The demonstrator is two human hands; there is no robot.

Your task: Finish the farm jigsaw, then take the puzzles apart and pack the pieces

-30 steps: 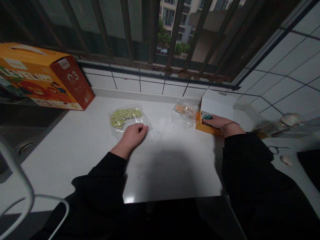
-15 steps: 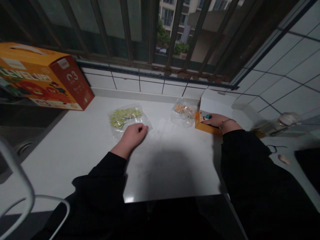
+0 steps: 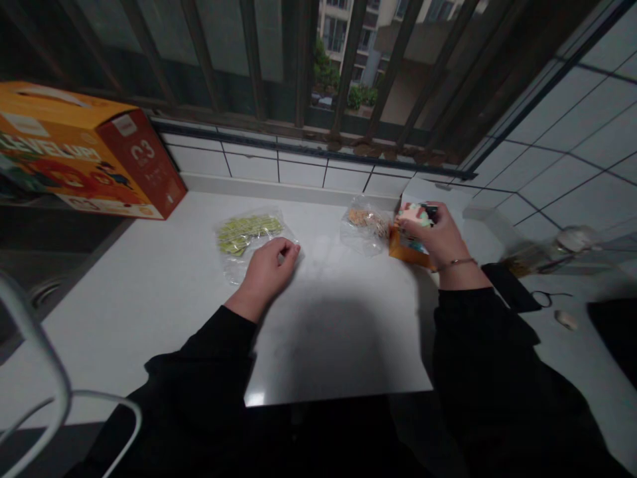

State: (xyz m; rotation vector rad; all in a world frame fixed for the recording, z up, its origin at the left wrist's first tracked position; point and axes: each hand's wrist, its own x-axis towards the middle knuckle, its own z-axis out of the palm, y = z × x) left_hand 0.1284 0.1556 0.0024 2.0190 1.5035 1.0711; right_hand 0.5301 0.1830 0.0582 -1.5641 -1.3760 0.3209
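Note:
My left hand [image 3: 269,272] rests with its fingers curled by the near right edge of a clear plastic bag [image 3: 231,269]. Green flat pieces [image 3: 249,232] lie inside that bag; whether the fingers pinch its corner I cannot tell. On the right, my right hand [image 3: 440,236] grips a small packet [image 3: 415,214] with pink, white and green colouring, held just above an orange box [image 3: 405,250]. The white lid [image 3: 438,190] of the box stands raised at the back. Left of the box sits another clear bag [image 3: 365,242] with orange-brown pieces in it.
A large orange and red carton [image 3: 139,166] stands at the back left of the white counter [image 3: 338,318]. A dark flat object [image 3: 512,289], a black loop [image 3: 542,299] and a jar [image 3: 572,239] are at the right. Pale curved tubing [image 3: 60,378] is at the lower left.
My right hand has come up out of the orange box with the packet in its fingers. My left hand has shifted slightly to the right and away.

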